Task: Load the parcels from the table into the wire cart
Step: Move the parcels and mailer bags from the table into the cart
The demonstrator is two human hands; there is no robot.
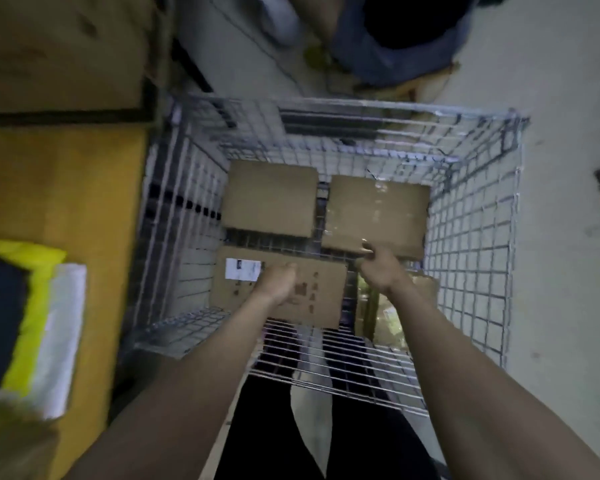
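Left hand [280,282] curled on labelled cardboard parcel [281,287], right hand [378,265] pinching taped parcel [376,216] at 1 o'clock: seemingly stiff, light; best gripped by edges.

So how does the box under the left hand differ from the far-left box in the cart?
The near box carries a white label and dark printed marks; the far-left box shows a plain top. The left hand rests on the near box; nothing touches the far-left box. Both are brown cardboard, lying flat in the cart.
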